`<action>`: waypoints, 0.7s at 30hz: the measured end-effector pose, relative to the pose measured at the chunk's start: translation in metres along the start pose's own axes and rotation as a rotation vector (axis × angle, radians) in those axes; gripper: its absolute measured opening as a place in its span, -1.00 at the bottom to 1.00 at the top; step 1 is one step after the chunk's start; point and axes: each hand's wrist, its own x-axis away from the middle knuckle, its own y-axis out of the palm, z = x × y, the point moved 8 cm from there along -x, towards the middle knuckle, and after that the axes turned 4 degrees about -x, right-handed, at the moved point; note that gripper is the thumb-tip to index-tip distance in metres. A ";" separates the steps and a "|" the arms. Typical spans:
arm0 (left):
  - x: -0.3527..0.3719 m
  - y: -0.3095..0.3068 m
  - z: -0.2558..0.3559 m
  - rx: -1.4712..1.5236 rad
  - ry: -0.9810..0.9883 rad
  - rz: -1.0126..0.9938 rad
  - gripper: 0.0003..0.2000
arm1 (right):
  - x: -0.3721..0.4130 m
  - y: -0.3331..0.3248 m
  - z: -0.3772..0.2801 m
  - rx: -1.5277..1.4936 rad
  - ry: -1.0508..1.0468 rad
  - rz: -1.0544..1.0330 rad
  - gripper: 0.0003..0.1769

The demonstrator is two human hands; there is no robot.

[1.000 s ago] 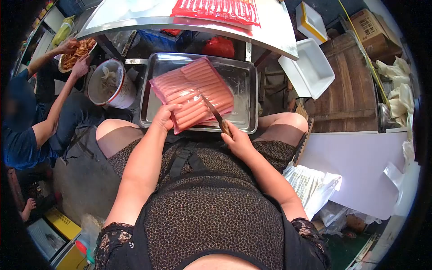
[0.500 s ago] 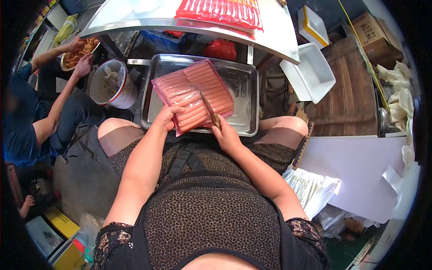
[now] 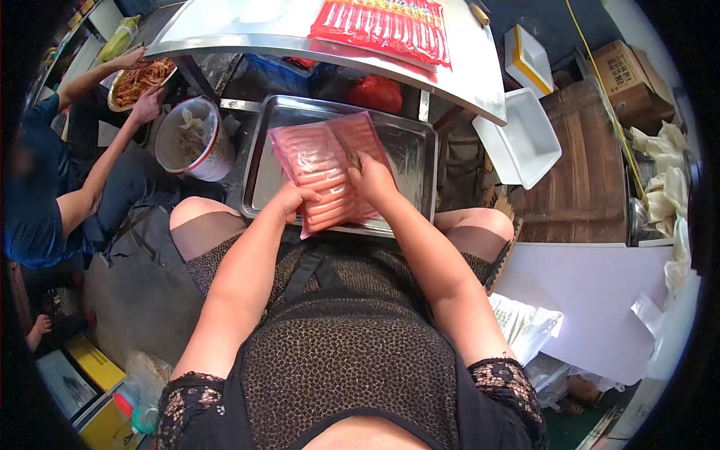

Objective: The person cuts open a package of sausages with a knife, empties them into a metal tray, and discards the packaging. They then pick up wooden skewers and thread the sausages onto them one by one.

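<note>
A clear, pinkish plastic pack of sausages lies tilted over a shallow metal tray in front of my lap. My left hand grips the pack's lower left edge, thumb on top. In my right hand is a knife, its brown handle mostly covered by my fingers. The blade points away from me along the middle of the pack, where the plastic hides or blurs much of it. Rows of sausages show through the film on both sides of the knife.
Beyond the tray stands a metal-edged table with a red sausage pack on it. A white bucket is at left, near a person holding a tray of reddish food. White bins sit at right by wooden boards.
My right hand with the knife has moved forward, up the pack, away from me. My left hand stays on the lower left edge. The view has shifted slightly.
</note>
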 end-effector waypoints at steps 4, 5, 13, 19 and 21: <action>-0.002 0.004 -0.007 0.075 -0.028 0.023 -0.49 | -0.057 -0.035 -0.038 -0.086 -0.182 0.254 -0.63; -0.003 0.005 -0.010 0.074 -0.032 0.025 -0.49 | -0.067 -0.040 -0.048 -0.128 -0.161 0.177 -0.64; -0.010 -0.010 -0.006 0.241 0.135 0.186 -0.64 | -0.001 -0.057 -0.017 -0.213 0.132 -0.105 -0.53; -0.016 -0.026 0.008 0.215 0.212 0.265 -0.62 | 0.115 -0.031 0.032 -0.511 0.414 -0.290 -0.53; -0.021 -0.037 0.007 0.094 0.248 0.327 -0.62 | 0.147 -0.027 0.037 -0.565 0.463 -0.351 -0.52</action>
